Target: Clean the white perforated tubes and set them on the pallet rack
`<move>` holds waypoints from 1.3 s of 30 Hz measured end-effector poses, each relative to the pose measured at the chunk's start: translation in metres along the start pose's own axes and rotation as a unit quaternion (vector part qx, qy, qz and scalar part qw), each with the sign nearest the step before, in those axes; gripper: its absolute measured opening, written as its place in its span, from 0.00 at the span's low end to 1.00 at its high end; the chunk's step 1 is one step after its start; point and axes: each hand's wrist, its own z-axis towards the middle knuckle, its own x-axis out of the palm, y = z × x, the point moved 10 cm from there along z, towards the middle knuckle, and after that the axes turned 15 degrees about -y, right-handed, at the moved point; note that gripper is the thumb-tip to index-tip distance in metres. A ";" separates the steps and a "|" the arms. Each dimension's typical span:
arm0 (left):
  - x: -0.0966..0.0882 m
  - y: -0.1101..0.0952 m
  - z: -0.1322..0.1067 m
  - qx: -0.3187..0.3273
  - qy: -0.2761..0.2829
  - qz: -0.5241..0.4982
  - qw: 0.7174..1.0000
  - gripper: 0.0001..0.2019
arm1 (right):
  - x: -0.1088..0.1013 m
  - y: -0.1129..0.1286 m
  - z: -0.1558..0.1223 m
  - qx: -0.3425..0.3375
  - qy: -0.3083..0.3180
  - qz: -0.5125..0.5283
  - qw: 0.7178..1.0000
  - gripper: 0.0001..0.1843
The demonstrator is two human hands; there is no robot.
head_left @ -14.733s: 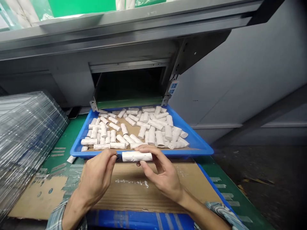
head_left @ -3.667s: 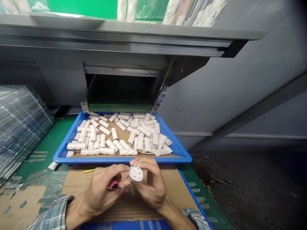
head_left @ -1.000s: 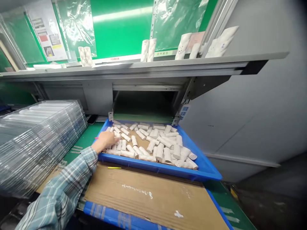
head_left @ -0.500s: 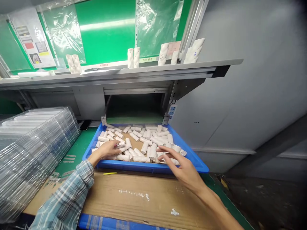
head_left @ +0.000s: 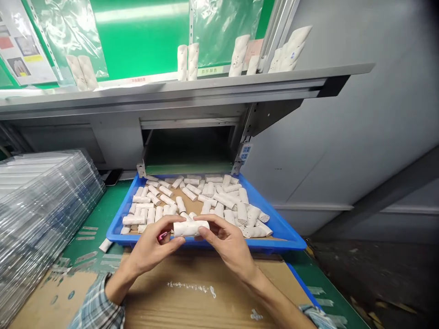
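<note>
The left hand [head_left: 151, 249] and right hand [head_left: 228, 242] together hold a white tube [head_left: 191, 228] dotted with small holes, level and just above the near rim of a blue tray [head_left: 284, 241]. Both grips are closed on the tube: the right thumb and fingers pinch one end, while the left fingers wrap the other and also hold a small pink object [head_left: 163, 236], too little of it showing to tell what it is. This two-handed hold looks sound, since the tube sits steady, clear of the pile, with its middle left bare and in full view. More tubes [head_left: 219, 200] lie loose and crossing in the tray on a brown card liner [head_left: 175, 197], a cardboard sheet [head_left: 171, 292] covers the bench [head_left: 92, 214] in front, and a stack of clear plastic trays [head_left: 44, 214] sits to the left
</note>
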 end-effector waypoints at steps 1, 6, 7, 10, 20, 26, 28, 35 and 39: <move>-0.001 0.004 -0.002 -0.005 -0.013 -0.015 1.000 0.21 | -0.002 0.000 -0.002 0.004 -0.007 -0.004 1.000 0.23; 0.002 0.013 -0.008 -0.019 -0.023 -0.039 0.999 0.22 | -0.005 -0.001 -0.011 0.026 -0.011 0.014 1.000 0.26; 0.002 0.013 -0.009 -0.022 -0.024 -0.047 0.998 0.22 | -0.005 -0.002 -0.013 0.023 -0.014 0.015 1.000 0.26; 0.007 0.012 -0.013 -0.042 -0.015 -0.093 0.995 0.22 | -0.011 0.000 -0.019 -0.005 -0.035 -0.005 0.999 0.24; 0.003 0.012 -0.018 -0.043 -0.031 -0.105 0.993 0.22 | -0.020 0.008 -0.032 -0.101 -0.058 -0.066 0.991 0.19; -0.005 0.003 -0.018 0.014 -0.070 -0.048 0.996 0.20 | -0.010 -0.005 -0.032 -0.018 -0.003 -0.006 1.000 0.21; -0.004 0.004 -0.018 0.014 -0.066 -0.047 0.997 0.20 | -0.009 -0.007 -0.032 -0.005 -0.007 -0.001 1.000 0.21; 0.001 0.002 -0.018 -0.012 -0.049 -0.072 0.996 0.19 | -0.009 -0.002 -0.034 -0.018 -0.012 -0.005 1.000 0.20; 0.000 -0.003 -0.019 0.011 -0.052 -0.064 0.997 0.16 | -0.007 -0.002 -0.035 -0.008 -0.004 0.025 1.000 0.21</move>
